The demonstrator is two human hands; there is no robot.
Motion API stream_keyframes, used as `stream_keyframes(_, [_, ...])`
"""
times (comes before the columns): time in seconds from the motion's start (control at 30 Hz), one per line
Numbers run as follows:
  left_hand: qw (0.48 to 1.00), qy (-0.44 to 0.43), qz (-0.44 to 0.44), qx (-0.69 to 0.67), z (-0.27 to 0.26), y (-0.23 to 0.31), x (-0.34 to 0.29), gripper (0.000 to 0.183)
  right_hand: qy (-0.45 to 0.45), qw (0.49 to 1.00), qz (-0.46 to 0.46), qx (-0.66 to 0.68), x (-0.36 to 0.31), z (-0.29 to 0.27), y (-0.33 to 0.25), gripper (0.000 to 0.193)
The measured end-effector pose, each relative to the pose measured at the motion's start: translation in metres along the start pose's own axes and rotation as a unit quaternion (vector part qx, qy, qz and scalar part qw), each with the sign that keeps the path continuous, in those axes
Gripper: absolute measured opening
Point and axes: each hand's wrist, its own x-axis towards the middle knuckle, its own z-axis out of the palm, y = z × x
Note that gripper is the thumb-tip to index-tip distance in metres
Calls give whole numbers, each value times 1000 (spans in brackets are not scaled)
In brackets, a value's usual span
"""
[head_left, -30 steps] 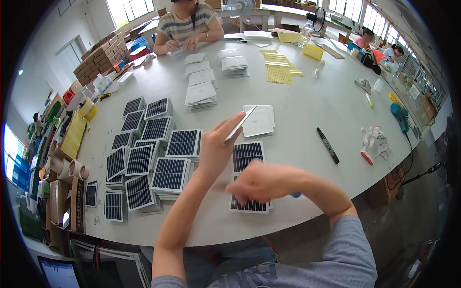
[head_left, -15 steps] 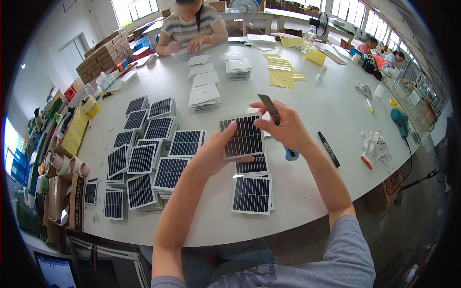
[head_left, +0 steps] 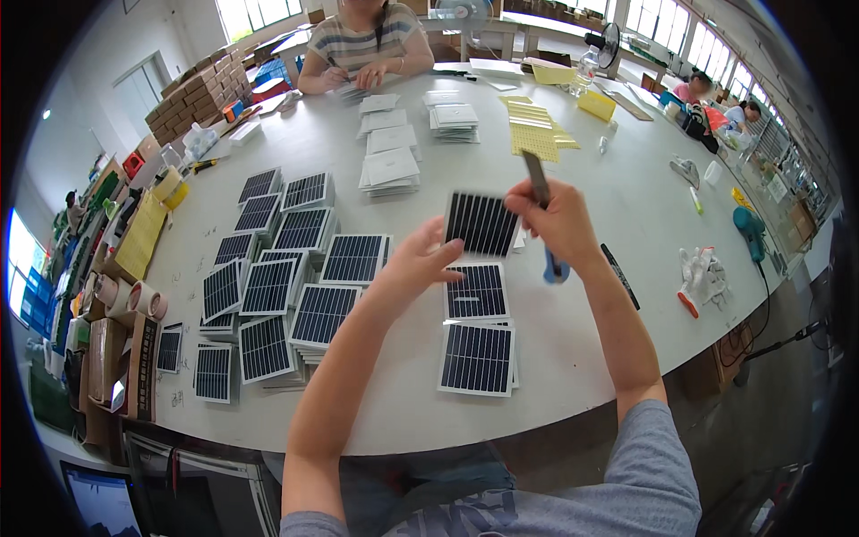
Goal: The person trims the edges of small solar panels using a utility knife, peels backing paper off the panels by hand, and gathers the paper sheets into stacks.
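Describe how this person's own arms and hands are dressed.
Both forearms are bare from elbow to fingers. The left hand and right hand wear no gloves, and no rings or watch can be made out. A short grey T-shirt sleeve covers the right upper arm.

Glossy glass-faced solar panel (head_left: 481, 223); smooth matt white table (head_left: 626, 197).
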Motion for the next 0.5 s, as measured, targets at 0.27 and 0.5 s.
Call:
stream_keyframes(0.27, [806,12,-33,591,13,-30,-3,70,65,939,-150,-304,2,5,46,16])
stream_keyframes(0.5, [816,4,-34,576,2,-32,-5,71,-122,924,-41,-359,-1,15,52,21])
